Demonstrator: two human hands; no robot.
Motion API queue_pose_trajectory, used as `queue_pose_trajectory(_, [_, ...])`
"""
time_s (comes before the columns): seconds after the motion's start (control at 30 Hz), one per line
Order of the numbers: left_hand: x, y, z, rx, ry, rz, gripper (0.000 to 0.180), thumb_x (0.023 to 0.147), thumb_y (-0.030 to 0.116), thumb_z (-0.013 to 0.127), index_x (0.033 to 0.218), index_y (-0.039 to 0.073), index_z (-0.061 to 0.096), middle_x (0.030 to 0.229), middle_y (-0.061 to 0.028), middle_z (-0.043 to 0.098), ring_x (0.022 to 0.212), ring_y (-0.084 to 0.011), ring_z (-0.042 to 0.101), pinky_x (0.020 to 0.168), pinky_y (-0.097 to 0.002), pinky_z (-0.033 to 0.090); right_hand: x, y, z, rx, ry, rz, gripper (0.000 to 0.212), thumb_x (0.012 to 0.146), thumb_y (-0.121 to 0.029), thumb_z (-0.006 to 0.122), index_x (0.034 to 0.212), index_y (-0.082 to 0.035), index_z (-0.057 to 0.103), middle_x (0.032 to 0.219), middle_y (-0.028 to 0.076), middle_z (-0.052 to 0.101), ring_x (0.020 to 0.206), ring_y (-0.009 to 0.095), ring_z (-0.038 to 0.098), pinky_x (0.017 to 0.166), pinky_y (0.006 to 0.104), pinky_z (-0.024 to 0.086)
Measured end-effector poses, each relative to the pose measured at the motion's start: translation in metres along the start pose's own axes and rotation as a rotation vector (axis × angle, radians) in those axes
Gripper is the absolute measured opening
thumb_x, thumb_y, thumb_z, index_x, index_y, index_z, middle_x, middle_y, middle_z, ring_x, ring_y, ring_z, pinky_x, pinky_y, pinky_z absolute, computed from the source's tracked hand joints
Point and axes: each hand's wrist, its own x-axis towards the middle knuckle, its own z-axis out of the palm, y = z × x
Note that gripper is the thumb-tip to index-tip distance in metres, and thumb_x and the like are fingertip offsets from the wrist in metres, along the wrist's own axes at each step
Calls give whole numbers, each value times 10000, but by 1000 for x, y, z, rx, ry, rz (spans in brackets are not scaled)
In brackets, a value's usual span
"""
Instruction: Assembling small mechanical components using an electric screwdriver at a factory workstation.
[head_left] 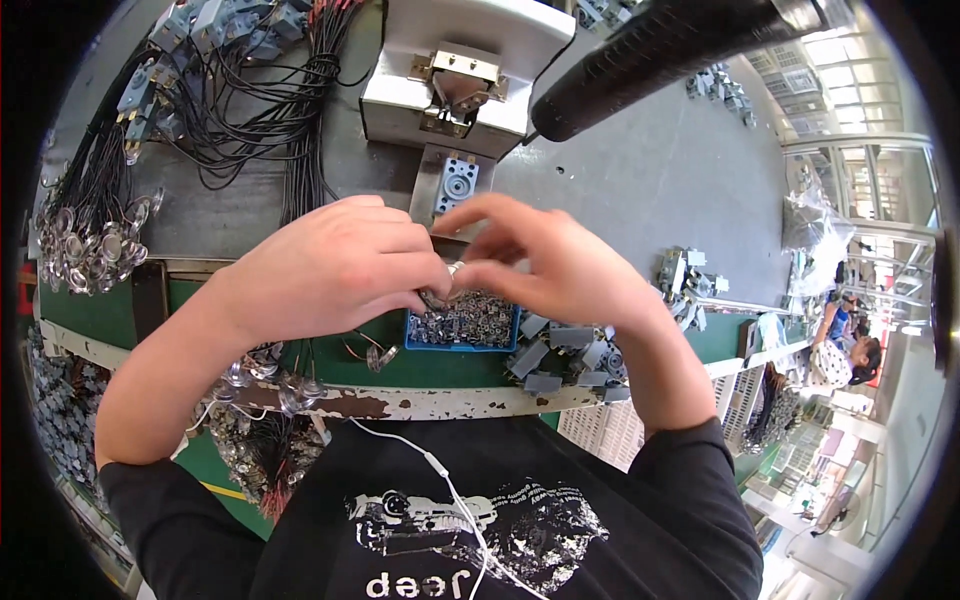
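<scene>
My left hand (335, 265) and my right hand (555, 265) meet fingertip to fingertip over a blue tray (462, 345) full of small metal pieces (465, 322). Between the fingertips sits a small shiny metal part (450, 272), pinched from both sides; its shape is too small to make out. Just beyond the hands a grey block with a round hole (455, 185) sits on a metal plate below a white press fixture (455, 70). Grey plastic housings (565, 355) lie piled under my right wrist.
Bundles of black wires (265, 100) with grey housings lie at the far left, with clear round caps (95, 240) at their ends. A black ribbed handle (650, 50) reaches in from the top right. More housings (685, 280) sit to the right. Other people work at the far right (845, 345).
</scene>
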Motion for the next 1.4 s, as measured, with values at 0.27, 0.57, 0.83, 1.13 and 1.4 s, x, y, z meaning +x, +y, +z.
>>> queue_pose_trajectory(0.27, [8, 7, -11, 88, 48, 3, 356, 741, 142, 848, 1082, 97, 756, 872, -23, 670, 814, -235, 638, 746, -367, 479, -2, 40, 36, -458, 591, -243, 747, 853, -87, 780, 1525, -101, 453, 1346, 208, 614, 1172, 425, 624, 974, 452, 537])
queue_pose_trajectory(0.57, [36, -18, -2, 209, 150, -289, 196, 861, 196, 759, 1008, 66, 765, 842, -82, 716, 794, -292, 697, 701, -399, 553, -34, -6, -28, -319, 1002, -689, 409, 995, 47, 599, 1393, 76, 510, 1331, 245, 640, 1074, 282, 704, 927, 383, 581])
queue_pose_trajectory(0.83, [44, -13, -2, 74, 149, -439, 164, 865, 192, 769, 983, 80, 755, 866, -65, 725, 792, -283, 703, 697, -395, 557, 37, -48, -69, 164, 1526, -917, 554, 925, -152, 804, 1324, -35, 438, 1076, 98, 664, 916, 149, 665, 757, 299, 561])
queue_pose_trajectory(1.13, [40, -9, 6, 264, 193, -361, 174, 862, 217, 776, 949, 85, 705, 840, -65, 683, 825, -288, 690, 708, -414, 551, 25, -48, -46, 311, 1308, -857, 571, 915, -111, 806, 1341, -34, 434, 1115, 103, 650, 942, 148, 660, 772, 293, 561])
queue_pose_trajectory(1.4, [37, -14, 8, 253, 211, -305, 197, 872, 232, 765, 979, 86, 687, 845, -64, 685, 882, -278, 684, 750, -424, 551, 72, -66, -51, 410, 1056, -844, 589, 906, -74, 807, 1356, -34, 430, 1149, 107, 638, 965, 147, 655, 785, 288, 560])
